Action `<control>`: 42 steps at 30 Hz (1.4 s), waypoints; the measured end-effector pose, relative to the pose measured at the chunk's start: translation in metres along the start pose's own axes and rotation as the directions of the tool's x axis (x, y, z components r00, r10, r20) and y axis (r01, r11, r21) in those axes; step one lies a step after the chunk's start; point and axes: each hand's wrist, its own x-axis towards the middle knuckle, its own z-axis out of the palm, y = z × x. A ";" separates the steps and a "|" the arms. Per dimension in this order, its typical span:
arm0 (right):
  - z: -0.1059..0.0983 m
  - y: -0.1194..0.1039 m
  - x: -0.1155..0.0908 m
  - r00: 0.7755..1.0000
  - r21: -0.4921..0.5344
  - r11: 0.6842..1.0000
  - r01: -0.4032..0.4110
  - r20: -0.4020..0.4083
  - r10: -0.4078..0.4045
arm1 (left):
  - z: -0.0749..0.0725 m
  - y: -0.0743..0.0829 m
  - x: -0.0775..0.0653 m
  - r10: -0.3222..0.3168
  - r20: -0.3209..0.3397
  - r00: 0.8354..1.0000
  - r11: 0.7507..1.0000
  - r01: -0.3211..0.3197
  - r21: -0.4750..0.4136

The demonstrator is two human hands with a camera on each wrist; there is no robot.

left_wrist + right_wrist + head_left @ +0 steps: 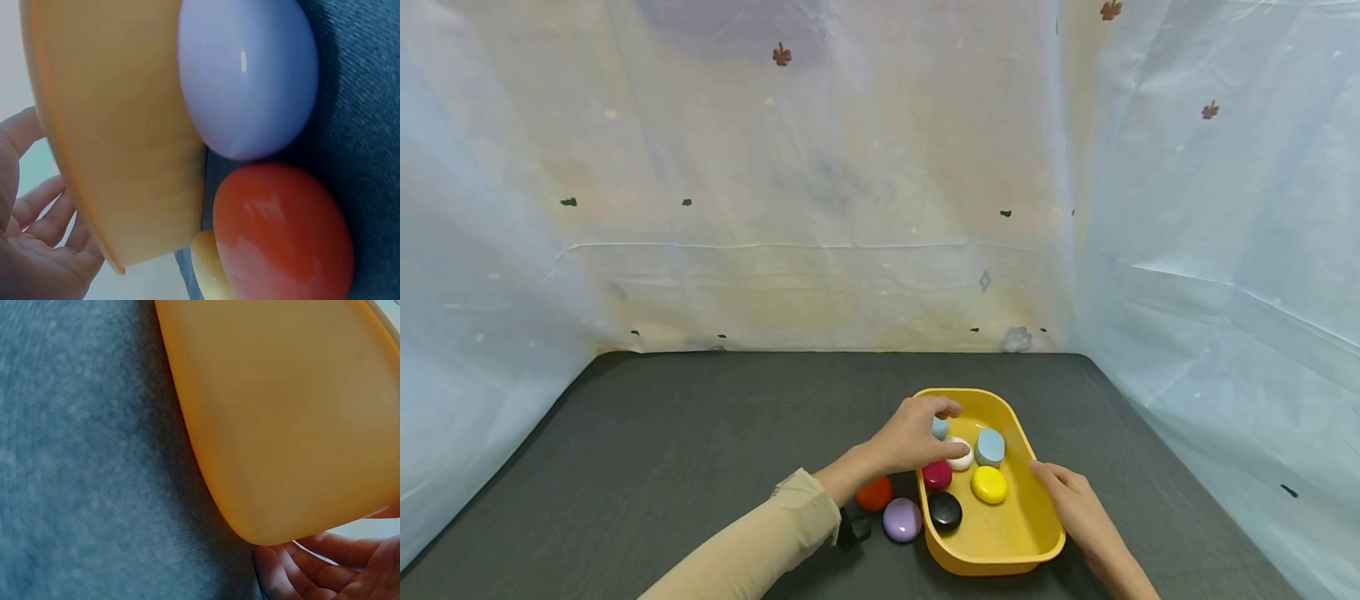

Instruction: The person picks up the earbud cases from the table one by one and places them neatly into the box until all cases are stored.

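Note:
A yellow plastic basin (pixel 1000 546) stands on the dark table, holding several smooth rounded pieces. My left hand (pixel 917 433) reaches over its left rim, thumb and fingers apart above a white piece (pixel 962 461) and a light blue piece (pixel 939 428). In the left wrist view, loosely bent fingers (pixel 47 225) show beyond the rim. My right hand (pixel 1075 504) holds the basin's right side; its curled fingers (pixel 322 572) lie against the outer wall in the right wrist view. Also inside are another light blue piece (pixel 990 446), a yellow one (pixel 989 484), a dark pink one (pixel 937 475) and a black one (pixel 944 512).
Outside the basin's left wall lie a purple piece (pixel 902 520) and an orange-red piece (pixel 874 493). A yellowish piece (pixel 209 265) peeks out behind the orange-red one. Pale patterned sheeting (pixel 835 167) encloses the dark table (pixel 700 450) at the back and sides.

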 end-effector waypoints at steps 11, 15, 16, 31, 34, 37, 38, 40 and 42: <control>-0.001 0.001 0.000 1.000 -0.014 1.000 -0.017 0.012 0.017 | -0.028 -0.011 -0.032 -0.062 -0.145 0.988 0.990 0.042 -0.133; -0.002 0.001 -0.002 1.000 -0.010 1.000 -0.019 0.016 0.019 | -0.042 -0.018 -0.045 -0.111 -0.191 0.975 0.985 0.083 -0.149; -0.002 0.001 -0.002 1.000 -0.012 1.000 -0.019 0.017 0.019 | -0.045 -0.020 -0.048 -0.122 -0.202 0.972 0.984 0.092 -0.152; -0.003 0.002 -0.001 1.000 -0.017 1.000 -0.017 0.024 0.017 | -0.051 -0.035 -0.102 -0.199 -0.052 0.979 0.962 0.185 -0.203; -0.004 0.002 0.000 1.000 -0.027 0.999 -0.016 0.019 0.017 | -0.046 -0.037 -0.106 -0.210 -0.026 0.977 0.954 0.199 -0.224; -0.005 0.002 0.000 1.000 -0.038 0.999 -0.017 0.020 0.017 | -0.043 -0.038 -0.109 -0.221 -0.010 0.975 0.944 0.211 -0.255; -0.005 0.002 0.000 1.000 -0.039 0.999 -0.017 0.020 0.018 | -0.042 -0.038 -0.109 -0.223 -0.008 0.975 0.941 0.213 -0.264; -0.006 0.002 0.000 1.000 -0.038 0.999 -0.018 0.021 0.018 | -0.041 -0.039 -0.109 -0.226 -0.006 0.974 0.936 0.216 -0.279; -0.006 0.002 0.000 1.000 -0.038 0.999 -0.019 0.022 0.020 | -0.040 -0.039 -0.109 -0.224 -0.002 0.975 0.932 0.214 -0.292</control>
